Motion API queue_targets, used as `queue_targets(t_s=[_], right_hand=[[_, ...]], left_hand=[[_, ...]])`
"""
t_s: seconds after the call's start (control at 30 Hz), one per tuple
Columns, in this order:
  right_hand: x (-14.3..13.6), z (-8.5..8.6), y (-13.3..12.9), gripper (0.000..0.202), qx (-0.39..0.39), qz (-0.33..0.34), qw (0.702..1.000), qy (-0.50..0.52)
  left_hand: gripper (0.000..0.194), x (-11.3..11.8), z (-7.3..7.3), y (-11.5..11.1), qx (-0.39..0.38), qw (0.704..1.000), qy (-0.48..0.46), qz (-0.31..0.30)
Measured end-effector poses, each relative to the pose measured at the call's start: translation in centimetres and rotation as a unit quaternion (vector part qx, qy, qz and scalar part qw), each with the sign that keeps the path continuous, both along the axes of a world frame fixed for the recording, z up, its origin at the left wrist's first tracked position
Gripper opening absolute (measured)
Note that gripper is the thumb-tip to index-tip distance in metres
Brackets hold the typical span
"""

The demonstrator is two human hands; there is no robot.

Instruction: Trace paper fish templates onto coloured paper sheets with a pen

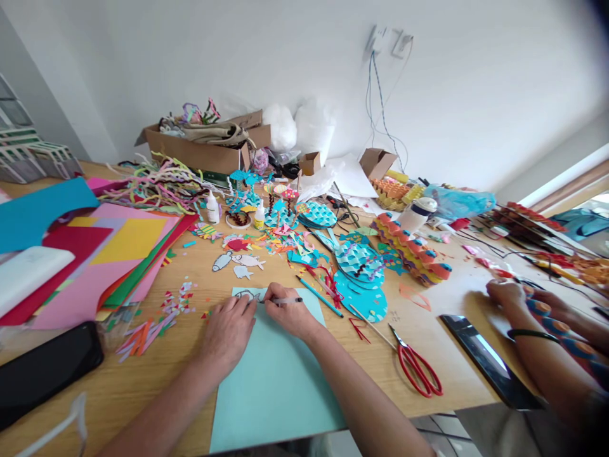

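A light teal paper sheet (278, 387) lies at the table's front edge. My right hand (290, 312) grips a pen (289, 300), its tip end close to a fish drawing (248, 294) near the sheet's top. Spread flat, my left hand (231, 330) rests on the sheet's left edge, its fingertips just below the drawing. Cut-out paper fish (248, 261) lie on the table beyond the sheet. A teal pencil (320, 296) lies across the sheet's upper right corner.
Red-handled scissors (419, 370) and a phone (490, 362) lie to the right, beside another person's hands (511, 298). Coloured papers (128, 244) and a black phone (50, 368) are at left. Glue bottles (212, 208), paper scraps and boxes (200, 152) stand behind.
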State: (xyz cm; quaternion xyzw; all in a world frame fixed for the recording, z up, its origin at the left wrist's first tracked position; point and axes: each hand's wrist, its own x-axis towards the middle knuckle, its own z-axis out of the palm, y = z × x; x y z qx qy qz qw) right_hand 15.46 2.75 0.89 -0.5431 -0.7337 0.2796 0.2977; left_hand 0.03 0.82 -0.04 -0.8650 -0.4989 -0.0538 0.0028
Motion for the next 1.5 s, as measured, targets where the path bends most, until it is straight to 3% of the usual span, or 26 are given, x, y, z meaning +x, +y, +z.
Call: queue_targets(t_s=[1.07, 1.5], right_hand=[[-1.2, 0.7, 1.1, 0.014, -0.039, -0.002, 0.999, -0.008], [-1.1, 0.5, 0.9, 0.014, -0.035, -0.007, 0.999, 0.008]], left_hand=[[0.029, -0.6, -0.9, 0.3, 0.016, 0.999, -0.033, -0.022], [0.039, -1.6, -1.7, 1.4, -0.014, 0.998, -0.037, -0.046]])
